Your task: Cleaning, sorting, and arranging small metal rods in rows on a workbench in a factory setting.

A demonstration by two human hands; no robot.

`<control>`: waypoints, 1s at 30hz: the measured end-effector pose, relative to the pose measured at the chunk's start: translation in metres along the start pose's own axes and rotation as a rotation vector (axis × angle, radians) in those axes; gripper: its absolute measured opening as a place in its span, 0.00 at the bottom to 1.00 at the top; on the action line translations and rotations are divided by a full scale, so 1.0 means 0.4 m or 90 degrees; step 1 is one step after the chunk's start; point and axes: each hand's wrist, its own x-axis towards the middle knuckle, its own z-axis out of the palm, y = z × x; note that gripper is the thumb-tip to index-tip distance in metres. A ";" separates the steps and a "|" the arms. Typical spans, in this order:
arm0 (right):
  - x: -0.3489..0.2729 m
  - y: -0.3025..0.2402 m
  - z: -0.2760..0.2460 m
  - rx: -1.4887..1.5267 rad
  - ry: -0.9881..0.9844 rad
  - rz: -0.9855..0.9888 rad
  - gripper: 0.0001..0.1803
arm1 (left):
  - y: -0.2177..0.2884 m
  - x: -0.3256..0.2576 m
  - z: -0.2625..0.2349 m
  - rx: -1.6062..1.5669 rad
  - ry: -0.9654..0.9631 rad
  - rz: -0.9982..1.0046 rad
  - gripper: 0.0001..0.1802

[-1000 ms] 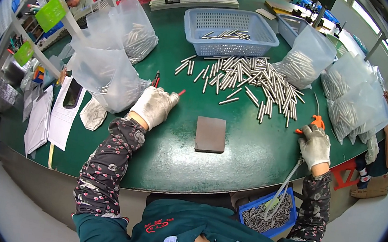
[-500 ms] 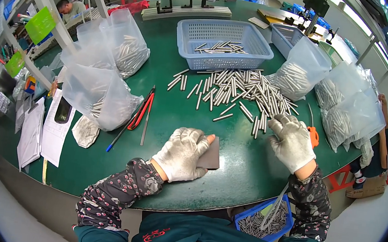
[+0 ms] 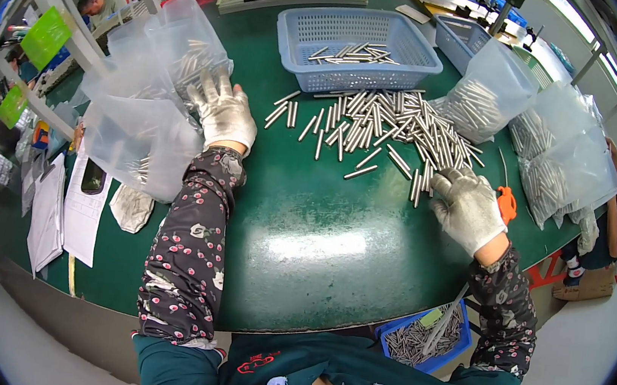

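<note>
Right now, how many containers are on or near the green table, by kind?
Blue perforated baskets: 2
Blue bin of metal rods at the table's near edge: 1
Clear plastic bags: at least 5, first at
Total: at least 8

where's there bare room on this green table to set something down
Bare patch: the green table between the left hand and right hand, below the metal rods. Crowded: plastic bags on the left, bagged rods on the right, blue basket behind.
</note>
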 end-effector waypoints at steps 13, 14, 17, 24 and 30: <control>0.223 -0.100 0.158 0.143 -0.010 0.060 0.46 | 0.126 -0.010 0.098 -0.369 -0.093 0.159 0.38; 0.237 -0.112 0.153 0.136 -0.028 0.083 0.46 | 0.140 -0.016 0.078 -0.402 -0.104 0.160 0.36; 0.265 -0.170 0.156 0.078 -0.067 0.122 0.44 | 0.168 -0.053 0.040 -0.452 -0.111 0.169 0.32; 0.243 -0.190 0.213 0.145 0.010 0.061 0.40 | 0.187 -0.111 -0.003 -0.431 -0.156 0.263 0.29; 0.144 -0.251 0.209 0.191 0.056 -0.007 0.36 | 0.159 -0.229 -0.032 -0.445 -0.165 0.299 0.33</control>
